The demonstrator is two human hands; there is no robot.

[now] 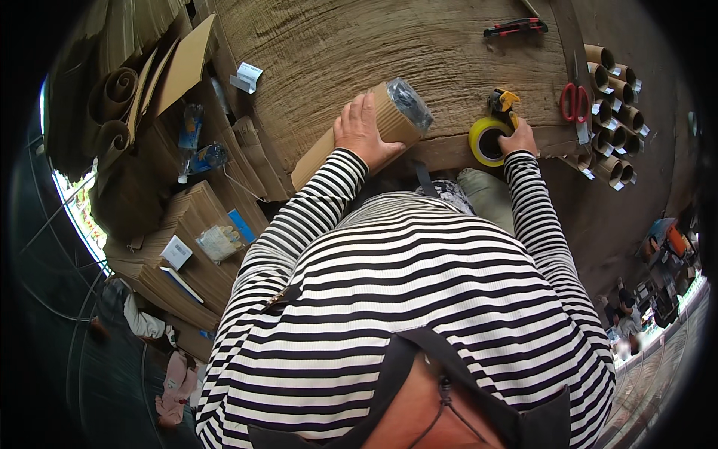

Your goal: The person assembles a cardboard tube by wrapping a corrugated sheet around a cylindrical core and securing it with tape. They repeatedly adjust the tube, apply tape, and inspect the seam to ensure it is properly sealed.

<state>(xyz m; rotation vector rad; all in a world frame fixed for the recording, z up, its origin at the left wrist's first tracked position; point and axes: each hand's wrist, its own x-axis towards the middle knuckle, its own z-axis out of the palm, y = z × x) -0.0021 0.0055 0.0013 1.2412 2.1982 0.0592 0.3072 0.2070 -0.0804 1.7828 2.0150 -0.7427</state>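
My left hand [364, 133] lies over a corrugated cardboard roll [323, 157], its fingers pressed on the top and its thumb along the near side. Clear plastic with something dark inside [409, 103] sticks out of the roll's right end. At the table's near edge, my right hand [520, 140] is closed on a tape dispenser [505, 99] loaded with a roll of yellow tape [480, 140]. The dispenser's grip is mostly hidden by that hand. The roll and the tape are apart.
On the wooden table [359, 45] lie a red-and-black utility knife [516, 28] and red-handled scissors [574, 102] by the right edge. Several cardboard tubes [619, 116] stand stacked beyond it. Cardboard sheets [187, 63] and plastic bottles [206, 159] crowd the left.
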